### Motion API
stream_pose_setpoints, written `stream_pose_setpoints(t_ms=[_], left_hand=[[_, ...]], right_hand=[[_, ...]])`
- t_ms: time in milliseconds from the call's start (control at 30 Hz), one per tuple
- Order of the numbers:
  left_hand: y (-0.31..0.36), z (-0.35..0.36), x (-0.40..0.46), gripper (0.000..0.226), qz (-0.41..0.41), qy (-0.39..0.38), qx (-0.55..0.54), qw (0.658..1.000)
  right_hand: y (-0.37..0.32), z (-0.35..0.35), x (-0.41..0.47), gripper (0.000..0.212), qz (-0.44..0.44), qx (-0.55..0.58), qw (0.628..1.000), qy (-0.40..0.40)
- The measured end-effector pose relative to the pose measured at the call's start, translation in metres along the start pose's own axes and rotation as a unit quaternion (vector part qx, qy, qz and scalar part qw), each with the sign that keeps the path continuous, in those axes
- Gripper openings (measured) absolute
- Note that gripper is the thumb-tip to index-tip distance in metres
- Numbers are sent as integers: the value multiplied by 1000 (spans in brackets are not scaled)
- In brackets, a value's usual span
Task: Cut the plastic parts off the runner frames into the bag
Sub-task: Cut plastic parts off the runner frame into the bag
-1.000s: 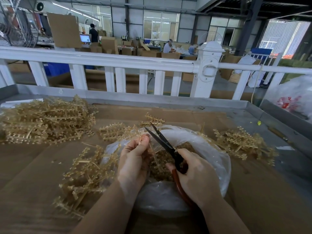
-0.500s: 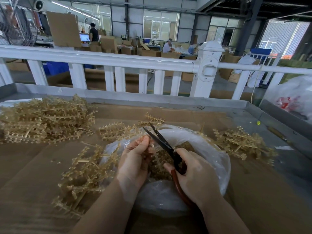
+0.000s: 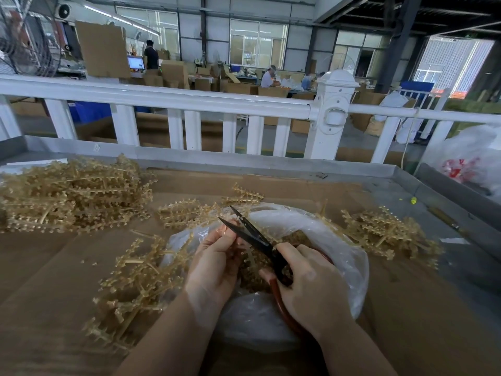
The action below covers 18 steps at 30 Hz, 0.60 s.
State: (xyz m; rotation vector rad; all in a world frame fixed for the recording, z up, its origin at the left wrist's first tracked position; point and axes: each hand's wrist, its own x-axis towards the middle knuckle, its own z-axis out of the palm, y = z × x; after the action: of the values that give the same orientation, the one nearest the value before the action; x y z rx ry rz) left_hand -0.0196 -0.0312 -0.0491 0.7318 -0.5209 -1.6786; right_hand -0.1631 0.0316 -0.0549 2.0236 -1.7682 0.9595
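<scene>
Left hand pinches a runner frame over the open bag. Right hand is wrapped around the scissors, blades apart just above the left fingertips. More frames lie left of the grip.

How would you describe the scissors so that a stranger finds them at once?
Start at the clear plastic bag in the middle of the cardboard-covered table. Above it, the right hand holds the scissors. They alone are dark-bladed, open, with a red-brown handle.

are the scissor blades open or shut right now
Open. The two dark blades of the scissors spread apart in a V at the tips, above the bag, by the left hand.
</scene>
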Motion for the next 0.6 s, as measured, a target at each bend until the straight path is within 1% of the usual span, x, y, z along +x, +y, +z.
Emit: stream_pose_setpoints(t_ms=[67,133,367,600], left_hand=[[0,1,0,14,-1,-27,6,1000],[-1,2,1,4,3,-46,12,999],[-2,-2,1,4,-5,-62,24,998],[-2,-1,0,4,-15,-82,11,996]], right_hand=[[0,0,1,30,5,9,1000,-8],[-1,0,1,29,6,15,1000,-14],[-4,-4,2,25,-2,13,1000,-20],[-6,-6,3,24,-15,6,1000,-14]])
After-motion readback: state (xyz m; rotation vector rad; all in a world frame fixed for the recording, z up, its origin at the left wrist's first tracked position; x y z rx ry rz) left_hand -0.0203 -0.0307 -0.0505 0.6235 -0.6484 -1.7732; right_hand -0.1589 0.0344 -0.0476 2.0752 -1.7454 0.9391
